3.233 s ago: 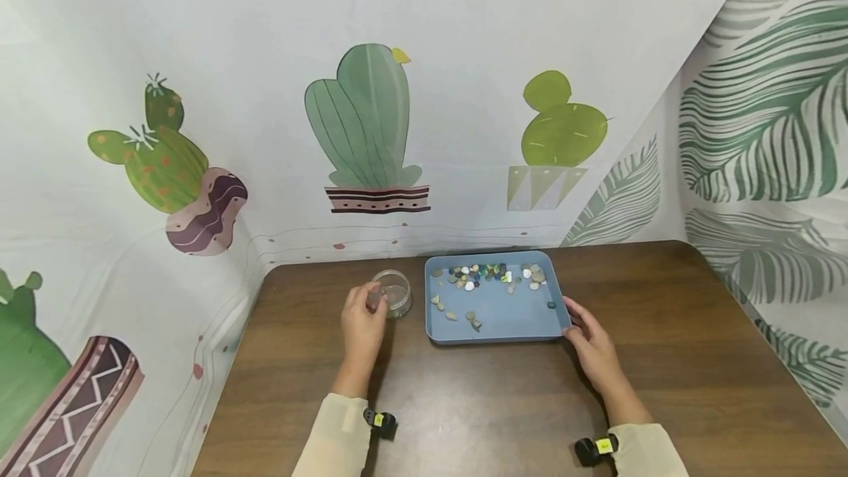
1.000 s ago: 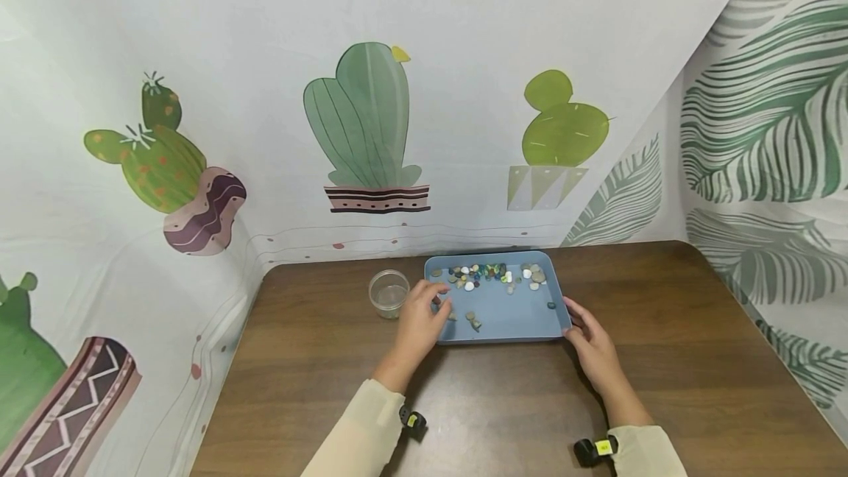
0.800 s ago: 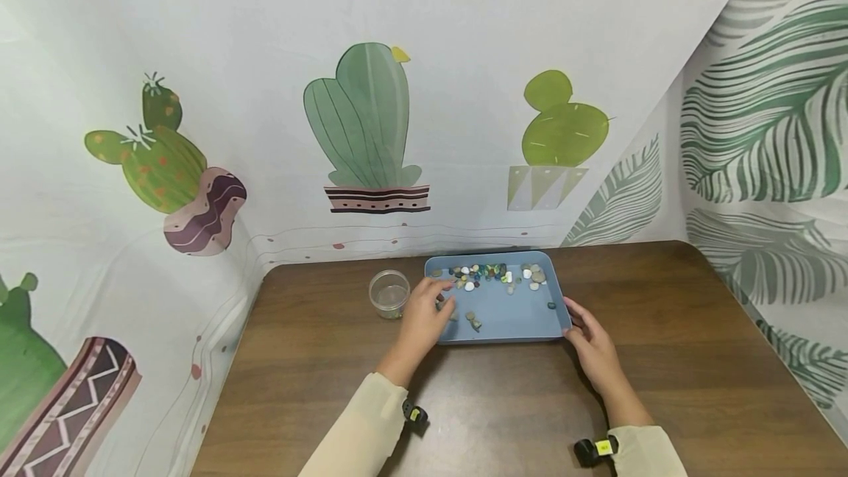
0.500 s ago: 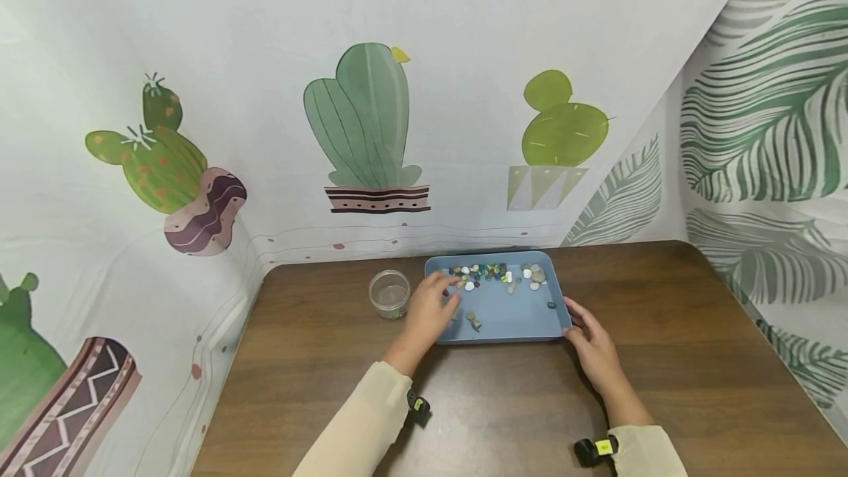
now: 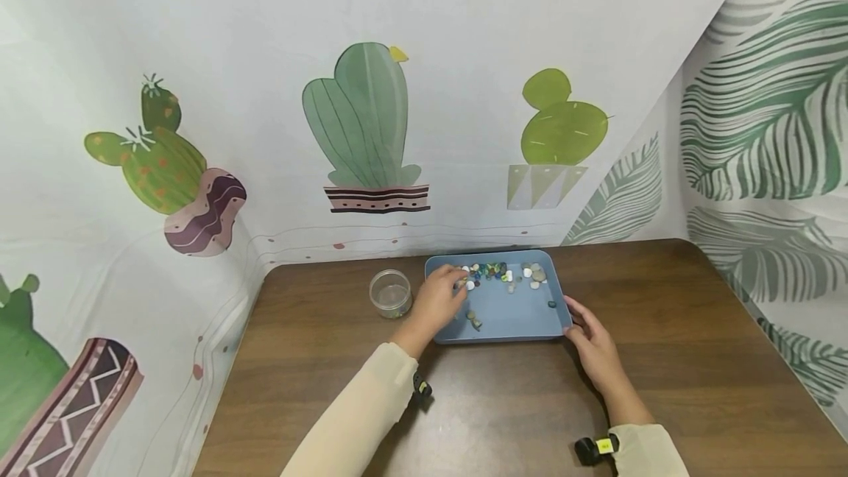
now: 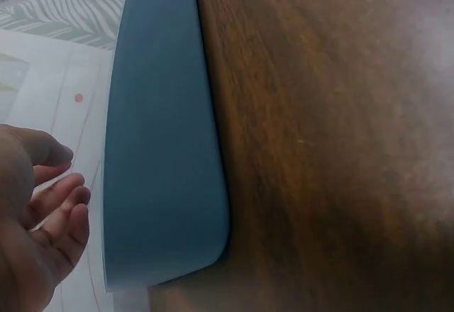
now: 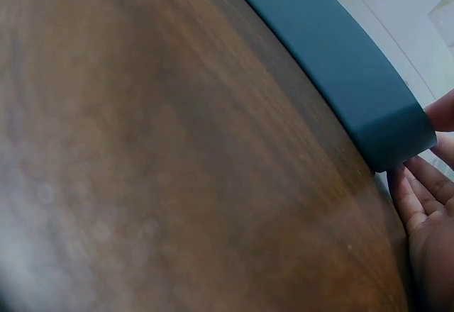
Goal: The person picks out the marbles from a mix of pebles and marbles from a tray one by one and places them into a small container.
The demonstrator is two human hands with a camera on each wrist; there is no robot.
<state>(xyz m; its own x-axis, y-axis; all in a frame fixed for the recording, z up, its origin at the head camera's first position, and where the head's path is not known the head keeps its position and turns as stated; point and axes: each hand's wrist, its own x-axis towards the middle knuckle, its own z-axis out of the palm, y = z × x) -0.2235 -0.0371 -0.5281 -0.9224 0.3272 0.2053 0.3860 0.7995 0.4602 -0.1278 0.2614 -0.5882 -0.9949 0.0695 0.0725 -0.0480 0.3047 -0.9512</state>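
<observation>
Carried from beside the clear jar [image 5: 391,308] to over the blue tray [image 5: 510,319], the left hand [image 5: 437,304] is now held above the left end of the row of coloured pebbles [image 5: 491,270], farther in than half a second ago; tray and jar are left in place on the wooden worktop [image 5: 517,403]. Its thumb and forefinger are set apart and loosely bent, with nothing seen between them; whether any pebble is touched cannot be told. Near its right front corner, the tray is gripped by the right hand [image 5: 596,348]. Pale stones [image 5: 538,276] are gathered in the far right corner, one dark pebble [image 5: 552,304] is set alone near the right wall, and brownish pieces [image 5: 475,323] are placed toward the front. The step in hand is judged to be the picking of a piece while the tray is steadied. Next, one pebble needs to be pinched cleanly, without its neighbours being scattered, and lifted over the rim.
</observation>
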